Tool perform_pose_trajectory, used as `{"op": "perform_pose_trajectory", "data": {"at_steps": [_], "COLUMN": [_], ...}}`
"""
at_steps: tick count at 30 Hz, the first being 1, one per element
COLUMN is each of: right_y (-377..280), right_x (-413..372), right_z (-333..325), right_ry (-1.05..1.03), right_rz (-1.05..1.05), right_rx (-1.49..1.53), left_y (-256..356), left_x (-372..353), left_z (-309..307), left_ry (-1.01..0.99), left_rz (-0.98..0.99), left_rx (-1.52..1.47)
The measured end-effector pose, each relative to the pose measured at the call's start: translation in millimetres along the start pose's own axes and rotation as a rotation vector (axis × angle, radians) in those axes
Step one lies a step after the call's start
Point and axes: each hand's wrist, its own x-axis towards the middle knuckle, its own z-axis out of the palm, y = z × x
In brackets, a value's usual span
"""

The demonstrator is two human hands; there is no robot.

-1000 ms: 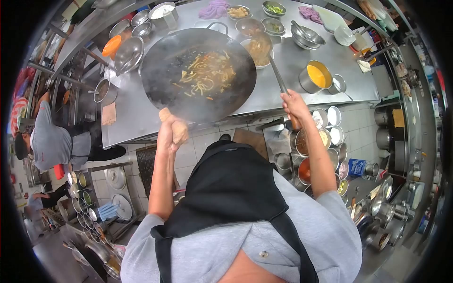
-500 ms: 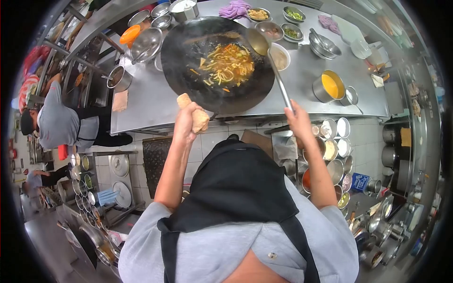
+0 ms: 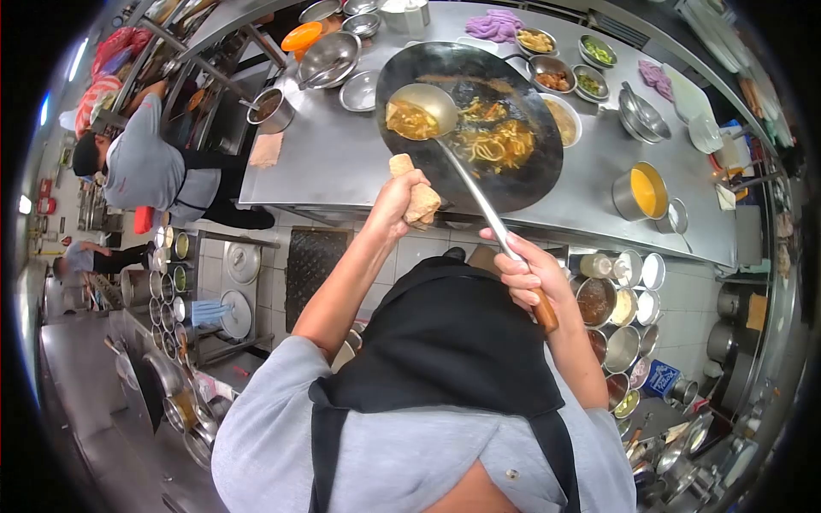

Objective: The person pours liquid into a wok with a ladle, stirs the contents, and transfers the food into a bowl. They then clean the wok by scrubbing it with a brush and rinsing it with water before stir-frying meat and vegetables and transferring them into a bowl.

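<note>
A dark wok [image 3: 534, 184] holds noodles [image 3: 505, 147] in brown sauce. My left hand [image 3: 395, 203] is closed around a folded tan cloth [image 3: 423, 205] near the wok's front left rim; the cloth hides whether a wok handle lies inside it. My right hand [image 3: 532, 272] grips the wooden-ended handle of a long metal ladle [image 3: 475, 186]. The ladle's bowl is over the left part of the wok, with some noodles and sauce in it.
Steel bowls [image 3: 329, 61] and an orange bowl [image 3: 302, 36] stand left of the wok. Small food bowls [image 3: 597, 51], a pot of yellow liquid [image 3: 640, 192] and purple cloths [image 3: 494, 26] are right and behind. A co-worker [image 3: 145, 158] stands at left; ingredient containers [image 3: 623, 342] are at lower right.
The ladle has swung from the wok's right rim to its left side and now carries food. My right hand has come inward and lower. The view has shifted, moving the wok rightward in frame.
</note>
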Motion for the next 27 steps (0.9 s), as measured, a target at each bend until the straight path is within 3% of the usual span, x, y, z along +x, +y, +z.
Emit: {"op": "perform_pose_trajectory", "data": {"at_steps": [9, 17, 19, 21, 22, 24, 27], "right_y": [-13, -58, -73, -86, -91, -96, -91], "right_x": [-35, -74, -68, -58, -47, -26, -16], "right_z": [8, -11, -31, -44, -58, -94, -130], "right_ry": [-0.038, 0.135, 0.192, 0.456, 0.465, 0.745, 0.867], "right_rz": [0.006, -0.263, -0.294, -0.397, -0.399, -0.399, -0.419], "right_rx": [0.075, -0.01, -0.098, -0.471, -0.472, -0.791, -1.049], "left_y": [5, 3, 5, 6, 7, 6, 5], "left_x": [-13, -32, -36, -36, -35, -34, -31], "left_z": [-20, -45, -52, -54, -55, -52, -55], "left_ry": [-0.075, 0.047, 0.02, -0.004, 0.01, 0.043, 0.034], "left_rz": [-0.01, 0.034, 0.017, 0.005, 0.012, 0.026, 0.041], "left_rx": [-0.015, -0.048, -0.032, -0.015, -0.014, -0.01, -0.017]}}
